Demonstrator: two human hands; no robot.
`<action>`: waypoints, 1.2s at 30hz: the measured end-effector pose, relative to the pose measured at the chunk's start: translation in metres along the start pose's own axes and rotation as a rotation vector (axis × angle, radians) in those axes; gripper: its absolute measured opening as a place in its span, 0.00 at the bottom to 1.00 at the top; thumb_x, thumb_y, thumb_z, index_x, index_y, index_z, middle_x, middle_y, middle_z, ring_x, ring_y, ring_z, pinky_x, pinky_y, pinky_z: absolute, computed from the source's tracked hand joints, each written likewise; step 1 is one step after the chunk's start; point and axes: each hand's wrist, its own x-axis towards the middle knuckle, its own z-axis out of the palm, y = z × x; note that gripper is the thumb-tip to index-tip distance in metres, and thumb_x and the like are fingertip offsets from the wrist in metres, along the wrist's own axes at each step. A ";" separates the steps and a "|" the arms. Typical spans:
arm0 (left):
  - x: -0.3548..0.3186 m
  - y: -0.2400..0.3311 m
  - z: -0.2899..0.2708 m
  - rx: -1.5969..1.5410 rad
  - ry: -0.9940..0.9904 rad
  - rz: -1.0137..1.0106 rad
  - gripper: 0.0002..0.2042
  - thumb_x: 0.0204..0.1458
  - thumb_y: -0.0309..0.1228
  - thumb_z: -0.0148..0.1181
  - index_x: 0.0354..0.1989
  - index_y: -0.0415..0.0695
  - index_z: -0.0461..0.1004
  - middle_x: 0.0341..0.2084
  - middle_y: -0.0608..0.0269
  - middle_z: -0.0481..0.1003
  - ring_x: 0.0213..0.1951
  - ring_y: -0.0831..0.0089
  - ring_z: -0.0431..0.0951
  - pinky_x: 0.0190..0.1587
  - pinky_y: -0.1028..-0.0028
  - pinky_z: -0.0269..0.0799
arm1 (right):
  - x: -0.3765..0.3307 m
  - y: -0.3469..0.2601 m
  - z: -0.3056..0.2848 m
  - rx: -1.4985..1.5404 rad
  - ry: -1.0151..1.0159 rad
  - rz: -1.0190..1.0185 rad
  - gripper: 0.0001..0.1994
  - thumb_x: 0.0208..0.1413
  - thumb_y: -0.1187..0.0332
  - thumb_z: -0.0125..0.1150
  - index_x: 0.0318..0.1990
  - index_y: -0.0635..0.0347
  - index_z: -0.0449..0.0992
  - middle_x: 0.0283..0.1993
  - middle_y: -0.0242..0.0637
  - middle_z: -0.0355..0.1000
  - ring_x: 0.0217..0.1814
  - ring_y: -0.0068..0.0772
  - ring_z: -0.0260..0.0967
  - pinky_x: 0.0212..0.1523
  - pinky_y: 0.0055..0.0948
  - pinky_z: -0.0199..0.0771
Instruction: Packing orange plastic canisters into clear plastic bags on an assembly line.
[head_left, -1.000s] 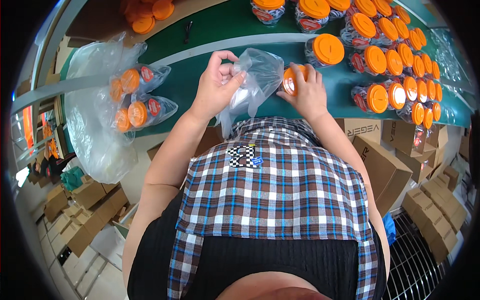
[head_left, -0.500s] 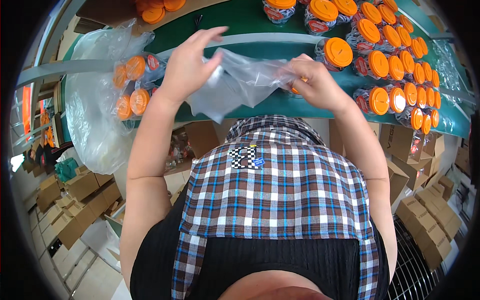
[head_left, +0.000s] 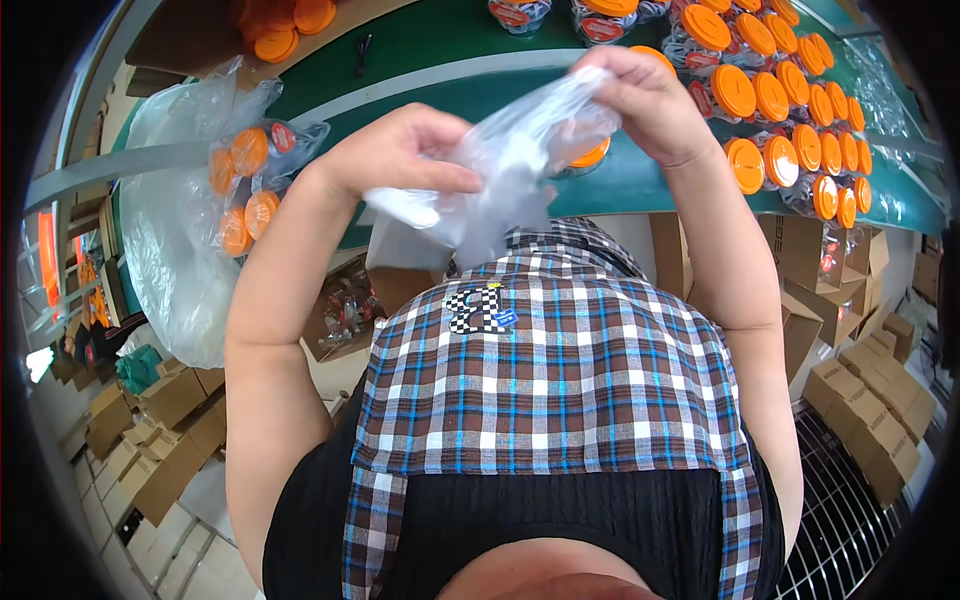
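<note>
Green-topped worktable [head_left: 440, 42] | pale tiled floor [head_left: 190, 565], lower left | cardboard boxes [head_left: 172, 396] stacked either side | wire rack [head_left: 832, 515], lower right

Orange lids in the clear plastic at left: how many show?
4: upper pair of lids, lower pair of lids, both left of the left hand. More may be hidden.

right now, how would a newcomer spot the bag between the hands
Find the green table across the top. Over its near side, between the left hand and right hand, is a crumpled clear plastic bag. Unlike the bagged orange-lidded jars at left, it is held up by the right hand.
</note>
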 end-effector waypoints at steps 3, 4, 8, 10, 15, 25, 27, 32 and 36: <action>-0.013 -0.038 -0.008 -0.285 -0.010 0.021 0.11 0.51 0.27 0.66 0.43 0.41 0.78 0.32 0.67 0.79 0.29 0.82 0.73 0.35 0.83 0.69 | -0.019 0.032 -0.024 0.455 0.168 -0.139 0.06 0.58 0.72 0.60 0.42 0.61 0.77 0.35 0.35 0.76 0.35 0.23 0.71 0.39 0.19 0.72; -0.013 -0.051 -0.006 -0.299 0.007 -0.060 0.09 0.53 0.28 0.64 0.42 0.41 0.78 0.31 0.67 0.78 0.30 0.82 0.73 0.35 0.83 0.69 | -0.029 0.047 -0.025 0.450 0.195 -0.078 0.06 0.59 0.71 0.60 0.42 0.62 0.76 0.35 0.35 0.75 0.34 0.22 0.71 0.38 0.18 0.71; 0.020 -0.125 0.032 -0.283 0.292 -0.173 0.06 0.57 0.28 0.59 0.41 0.42 0.78 0.30 0.66 0.77 0.32 0.82 0.75 0.36 0.83 0.71 | -0.069 0.107 -0.016 0.455 0.500 0.190 0.06 0.60 0.69 0.59 0.40 0.61 0.75 0.32 0.34 0.73 0.32 0.19 0.68 0.33 0.15 0.66; 0.052 -0.143 0.044 -0.245 0.476 -0.158 0.08 0.58 0.28 0.58 0.44 0.41 0.76 0.33 0.64 0.77 0.34 0.80 0.76 0.38 0.80 0.73 | -0.067 0.115 -0.018 0.393 0.599 0.220 0.06 0.61 0.69 0.59 0.40 0.61 0.75 0.32 0.34 0.73 0.31 0.19 0.67 0.33 0.15 0.66; 0.141 -0.132 -0.013 -1.145 0.545 -0.804 0.14 0.54 0.30 0.61 0.48 0.41 0.72 0.39 0.59 0.76 0.37 0.72 0.76 0.43 0.73 0.76 | -0.050 0.137 -0.030 0.113 0.897 0.339 0.07 0.62 0.68 0.57 0.41 0.63 0.74 0.32 0.35 0.72 0.31 0.19 0.65 0.32 0.15 0.66; 0.172 -0.201 0.021 -0.585 0.715 -0.133 0.21 0.53 0.32 0.61 0.56 0.41 0.71 0.45 0.59 0.77 0.43 0.70 0.78 0.43 0.71 0.77 | -0.028 0.244 -0.063 -0.174 0.964 0.398 0.10 0.62 0.66 0.55 0.42 0.66 0.72 0.33 0.36 0.72 0.29 0.24 0.65 0.30 0.21 0.68; 0.156 -0.187 0.027 -0.819 0.741 -0.098 0.24 0.51 0.31 0.63 0.58 0.42 0.70 0.44 0.58 0.77 0.40 0.69 0.78 0.40 0.71 0.77 | -0.030 0.216 -0.062 -0.034 0.897 0.425 0.10 0.63 0.67 0.55 0.45 0.65 0.71 0.36 0.37 0.73 0.33 0.24 0.67 0.33 0.20 0.70; 0.152 -0.174 0.052 -0.479 0.780 -0.264 0.24 0.51 0.29 0.62 0.59 0.42 0.70 0.42 0.57 0.78 0.38 0.69 0.79 0.38 0.70 0.76 | -0.038 0.252 -0.066 -0.331 0.815 0.276 0.11 0.63 0.66 0.52 0.44 0.64 0.71 0.37 0.40 0.74 0.31 0.31 0.69 0.33 0.28 0.72; 0.144 -0.236 0.055 0.111 0.772 -0.356 0.21 0.53 0.29 0.60 0.57 0.41 0.71 0.39 0.58 0.79 0.36 0.69 0.79 0.37 0.71 0.74 | -0.046 0.263 -0.066 -0.882 0.586 0.367 0.11 0.64 0.65 0.50 0.43 0.63 0.72 0.40 0.43 0.74 0.33 0.35 0.71 0.35 0.32 0.73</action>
